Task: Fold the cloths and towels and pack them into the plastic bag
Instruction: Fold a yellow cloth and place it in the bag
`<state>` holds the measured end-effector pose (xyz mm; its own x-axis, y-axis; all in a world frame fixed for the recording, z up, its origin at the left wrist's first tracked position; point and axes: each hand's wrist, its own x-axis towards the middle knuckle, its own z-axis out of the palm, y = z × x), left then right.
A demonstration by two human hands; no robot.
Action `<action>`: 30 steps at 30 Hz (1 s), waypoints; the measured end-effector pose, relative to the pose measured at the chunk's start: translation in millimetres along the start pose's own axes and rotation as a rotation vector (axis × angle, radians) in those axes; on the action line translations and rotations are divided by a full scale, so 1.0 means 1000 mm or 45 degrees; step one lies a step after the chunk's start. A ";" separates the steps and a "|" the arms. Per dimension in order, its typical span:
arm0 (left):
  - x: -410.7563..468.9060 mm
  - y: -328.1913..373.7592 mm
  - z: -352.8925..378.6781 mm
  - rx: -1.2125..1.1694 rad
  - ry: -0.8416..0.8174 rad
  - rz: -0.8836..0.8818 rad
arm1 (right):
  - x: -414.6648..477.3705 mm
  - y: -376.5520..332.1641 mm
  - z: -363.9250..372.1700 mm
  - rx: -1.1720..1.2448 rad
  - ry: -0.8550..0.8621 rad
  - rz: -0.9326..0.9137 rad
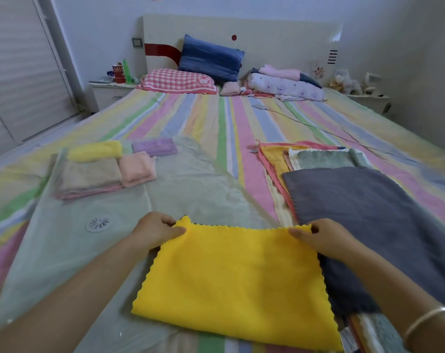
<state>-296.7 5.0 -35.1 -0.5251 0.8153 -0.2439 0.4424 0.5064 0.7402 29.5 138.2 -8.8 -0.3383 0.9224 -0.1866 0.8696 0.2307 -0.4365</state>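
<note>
A clear plastic bag (191,179) lies flat on the striped bed (216,118). At its far left end sit folded cloths (94,171): yellow, purple, pink and beige, the beige hazy under the plastic. The left hand (155,230) pinches the far left corner of a yellow cloth (231,276), which lies folded over on the bag's near end. The right hand (323,238) pinches its far right corner. Just beside it on the right, a grey towel (369,212) is spread out, with a pile of unfolded cloths (318,159) beyond.
</note>
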 end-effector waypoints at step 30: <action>-0.014 -0.102 -0.082 0.054 0.560 -0.022 | 0.083 -0.116 0.079 0.255 0.006 -0.180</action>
<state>-394.1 -81.1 -55.6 -0.7883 0.6139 0.0409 0.4555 0.5376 0.7096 -127.6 163.8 -42.9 -0.4498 0.8866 -0.1074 0.7247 0.2920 -0.6241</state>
